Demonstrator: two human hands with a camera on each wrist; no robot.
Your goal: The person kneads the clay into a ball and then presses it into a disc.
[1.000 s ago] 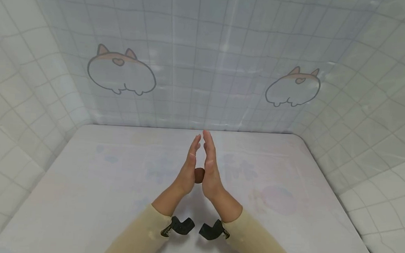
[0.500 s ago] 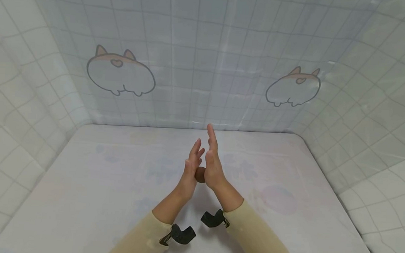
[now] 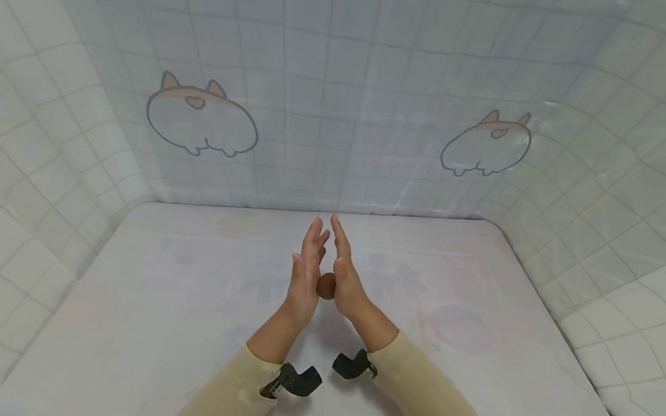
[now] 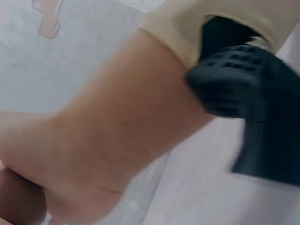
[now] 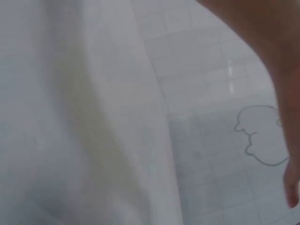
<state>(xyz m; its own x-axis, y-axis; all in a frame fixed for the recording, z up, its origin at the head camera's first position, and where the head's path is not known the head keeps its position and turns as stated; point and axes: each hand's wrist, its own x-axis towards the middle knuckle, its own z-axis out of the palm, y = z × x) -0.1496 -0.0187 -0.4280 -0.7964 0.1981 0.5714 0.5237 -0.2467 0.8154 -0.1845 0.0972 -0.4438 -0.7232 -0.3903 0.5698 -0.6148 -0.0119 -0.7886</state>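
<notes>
Between my two palms a small round brown ball [image 3: 326,286] is pressed, above the middle of the table. My left hand [image 3: 304,276] presses it from the left, its fingers fairly straight and pointing forward, the thumb standing off. From the other side my right hand [image 3: 349,282] flattens against it, fingers extended and leaning in toward the left fingertips. In the left wrist view the brown ball [image 4: 21,197] shows at the lower left corner, against the heel of the hand. The right wrist view catches only the wrist and part of the right hand [image 5: 290,183]; the ball is hidden there.
Below the hands spreads a white table [image 3: 131,323] with faint pastel patterns. Grid-lined pale curtains [image 3: 339,106] with cartoon corgi drawings enclose its back and sides. A black wrist camera [image 3: 301,381] sits at the left cuff, another black camera [image 3: 352,364] at the right.
The hands slide against each other: the right went forward, then back, while the left drew back, then forward. The ball stays between the palms, shifting slightly and looking rounder than at first.
</notes>
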